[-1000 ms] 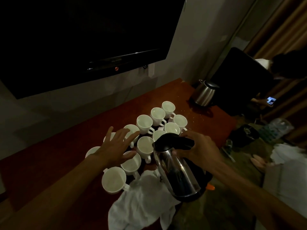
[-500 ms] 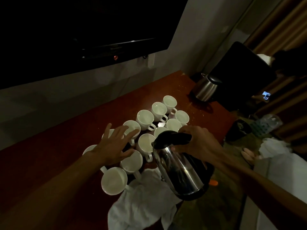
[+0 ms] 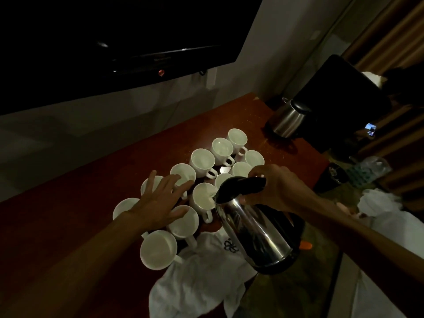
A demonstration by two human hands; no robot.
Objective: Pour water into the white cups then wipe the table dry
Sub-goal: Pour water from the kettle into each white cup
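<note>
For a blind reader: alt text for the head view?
The right hand tilts a steel kettle toward white cups clustered on a table. The left hand is spread open above the cups; a white cloth lies at the near edge.

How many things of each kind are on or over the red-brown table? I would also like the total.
White ceramic cups: 12
Steel kettles with black lids: 2, the tilted kettle in the right hand and the far kettle
White crumpled cloth: 1
Total: 15

cups (image 3: 203, 159) packed mid-table, open tabletop (image 3: 68, 203) leftward
</note>
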